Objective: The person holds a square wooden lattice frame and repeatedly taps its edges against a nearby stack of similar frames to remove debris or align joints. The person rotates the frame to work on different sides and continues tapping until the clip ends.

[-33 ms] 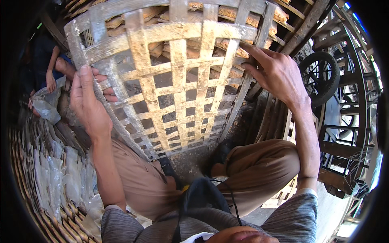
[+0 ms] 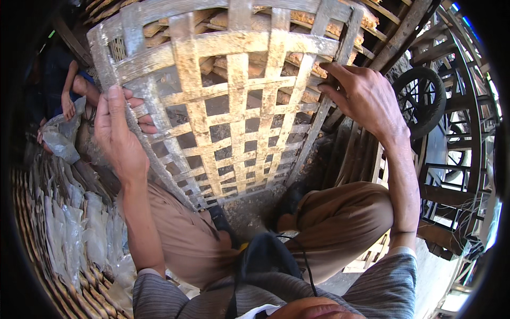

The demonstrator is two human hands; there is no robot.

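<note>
A large woven slat rack (image 2: 237, 69), like a lattice tray of flat pale-brown strips, stands tilted upright before me. Its lower end is down between my feet. My left hand (image 2: 119, 135) is closed on the rack's left edge, thumb in front and fingers curled through the gaps behind. On the opposite edge, my right hand (image 2: 369, 101) pinches the frame between thumb and forefinger; its other fingers are bent and partly hidden. Brownish crumbs or stains mark the strips.
Stacked racks bearing orange-brown slabs (image 2: 332, 26) stand behind. At left are layered racks with clear plastic sheets (image 2: 95, 228). Another person's hand (image 2: 68, 106) is near a plastic bag (image 2: 61, 141) at far left. A black wheel (image 2: 425, 101) and dark wooden frames (image 2: 446, 196) stand at right.
The rack has shifted slightly to the right at its upper part. My left hand has moved a little with it, and my right hand has moved only slightly.
</note>
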